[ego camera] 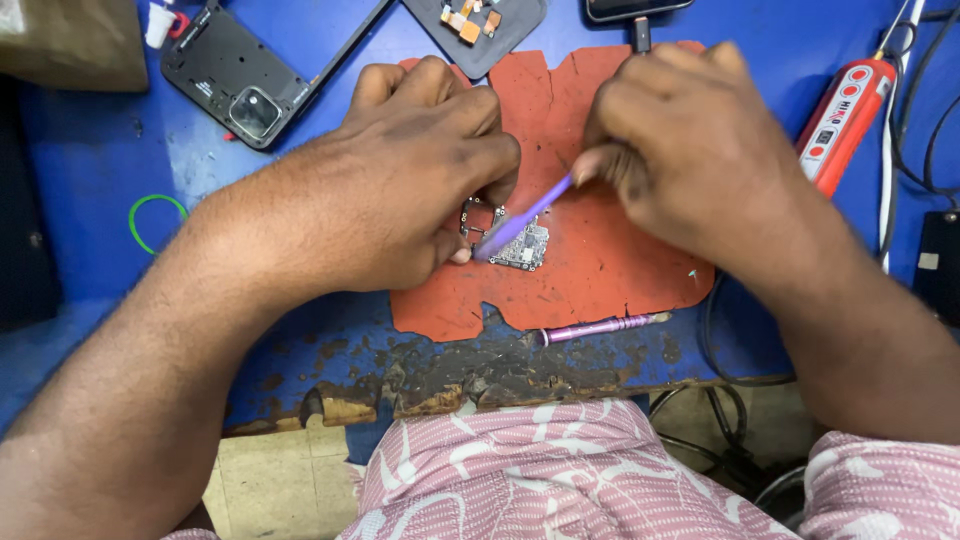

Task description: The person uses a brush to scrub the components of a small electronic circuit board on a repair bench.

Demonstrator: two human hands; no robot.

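On the red mat (600, 260), mid blue surface (90, 160): small circuit board (522, 245). Left hand (400, 170) grip pins its left edge; right hand (690, 140) grip pinches purple pry tool (520, 220), tip on board. Purple screwdriver (600, 327) lies near mat's front edge.

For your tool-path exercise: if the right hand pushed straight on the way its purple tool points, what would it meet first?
The right hand aims the purple tool down-left; its tip already seems to rest on the small circuit board, with the left hand's fingertips probably just beyond.

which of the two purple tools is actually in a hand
The purple pry stick, pinched by the right hand over the circuit board. The purple screwdriver lies untouched at the mat's edge.
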